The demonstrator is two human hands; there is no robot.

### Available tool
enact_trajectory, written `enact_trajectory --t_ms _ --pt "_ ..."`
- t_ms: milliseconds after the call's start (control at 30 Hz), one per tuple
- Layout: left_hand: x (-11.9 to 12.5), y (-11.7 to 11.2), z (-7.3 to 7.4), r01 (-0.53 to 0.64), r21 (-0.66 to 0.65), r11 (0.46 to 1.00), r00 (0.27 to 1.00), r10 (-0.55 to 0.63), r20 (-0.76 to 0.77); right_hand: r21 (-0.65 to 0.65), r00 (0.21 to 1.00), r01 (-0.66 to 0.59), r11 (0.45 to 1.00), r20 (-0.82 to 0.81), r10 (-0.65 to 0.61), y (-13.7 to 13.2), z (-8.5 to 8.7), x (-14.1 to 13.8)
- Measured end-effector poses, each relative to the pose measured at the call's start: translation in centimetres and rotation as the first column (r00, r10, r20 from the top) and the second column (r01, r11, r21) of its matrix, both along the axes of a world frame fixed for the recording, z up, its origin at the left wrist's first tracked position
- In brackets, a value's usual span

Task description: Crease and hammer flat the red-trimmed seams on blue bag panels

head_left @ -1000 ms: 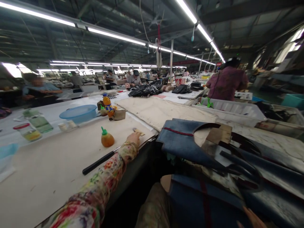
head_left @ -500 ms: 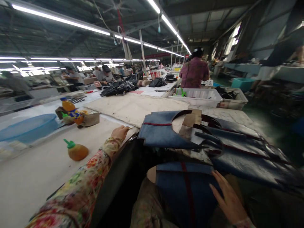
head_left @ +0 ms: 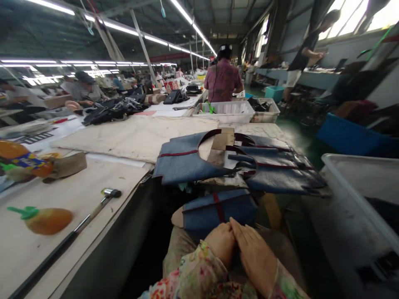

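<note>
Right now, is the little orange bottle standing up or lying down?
Lying down. The orange bottle rests on its side on the table, green cap pointing left.

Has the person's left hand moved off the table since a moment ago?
Yes. The left hand has left the cream table edge and come back onto the blue piece in the lap.

No legible text anywhere. The orange bottle (head_left: 21,160) at the left edge of the bench (head_left: 102,182) has a blue-and-yellow label, but the print is too blurred to read. The red banner (head_left: 170,57) hanging far down the hall carries lettering too small to make out (same for the striped sheet (head_left: 33,137) on the bench: pattern only, no characters).
</note>
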State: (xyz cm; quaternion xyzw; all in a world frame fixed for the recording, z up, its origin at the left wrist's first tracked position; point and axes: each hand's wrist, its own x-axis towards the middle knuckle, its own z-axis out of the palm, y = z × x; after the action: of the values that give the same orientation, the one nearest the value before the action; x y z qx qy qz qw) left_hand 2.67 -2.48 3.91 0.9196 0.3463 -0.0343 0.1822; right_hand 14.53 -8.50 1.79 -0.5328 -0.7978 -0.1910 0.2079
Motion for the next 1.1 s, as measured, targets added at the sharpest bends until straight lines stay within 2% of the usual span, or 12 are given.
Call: enact_trajectory --t_ms 100,167,267,333,467,567,633,700,767,833,967,1100 --pt "0.7 -0.5 0.4 0.031 -0.063 0.998 0.995 -0.037 -0.093 -0.072 0.994 0.111 0.991 0.011 -0.11 -0.6 -2.7 1.9" --pt "0.4 -0.4 1.1 0.034 -0.041 0.999 0.992 -0.039 -0.121 -0.147 0.992 0.125 0.981 0.022 -0.123 -1.1 -3.6 3.4" --pt "0.2 -0.2 1.8 0.049 0.008 0.999 0.989 -0.047 -0.138 -0.259 0.996 0.068 0.964 -0.041 -0.082 -1.3 -3.7 4.9" --pt "0.5 -0.3 1.6 0.081 0.015 0.997 0.987 -0.078 -0.141 -0.357 0.991 0.0 0.934 -0.123 -0.047 -1.2 -3.5 5.0" --pt "1.2 0.4 0.9 0.126 0.061 0.99 0.991 -0.123 -0.053 -0.505 0.951 -0.048 0.862 -0.288 -0.116 -0.3 -3.7 5.1" --pt "1.1 2.2 0.9 0.046 0.175 0.983 0.99 -0.068 0.122 -0.464 0.909 -0.02 0.886 -0.377 -0.177 0.8 -3.6 7.0" --pt "1.3 3.5 0.9 -0.042 0.258 0.965 0.974 -0.019 0.228 -0.379 0.888 0.016 0.925 -0.42 -0.187 1.8 -3.3 8.8" --pt "1.8 4.4 0.7 -0.105 0.326 0.94 0.963 0.014 0.269 -0.266 0.883 0.04 0.963 -0.441 -0.158 2.8 -3.0 10.2" --pt "2.7 4.8 0.1 -0.133 0.385 0.913 0.966 0.033 0.256 -0.184 0.893 0.037 0.982 -0.436 -0.115 3.8 -3.2 11.0" --pt "3.6 4.8 -0.8 -0.145 0.434 0.889 0.973 0.047 0.227 -0.154 0.9 0.027 0.988 -0.426 -0.091 4.5 -3.8 11.2" --pt "4.4 4.3 -2.6 -0.16 0.491 0.856 0.979 0.073 0.191 -0.161 0.9 0.034 0.986 -0.424 -0.101 4.7 -5.6 10.9" --pt "3.9 3.7 -3.2 -0.129 0.522 0.843 0.985 0.047 0.168 -0.186 0.897 0.034 0.982 -0.428 -0.112 4.4 -6.2 11.0"
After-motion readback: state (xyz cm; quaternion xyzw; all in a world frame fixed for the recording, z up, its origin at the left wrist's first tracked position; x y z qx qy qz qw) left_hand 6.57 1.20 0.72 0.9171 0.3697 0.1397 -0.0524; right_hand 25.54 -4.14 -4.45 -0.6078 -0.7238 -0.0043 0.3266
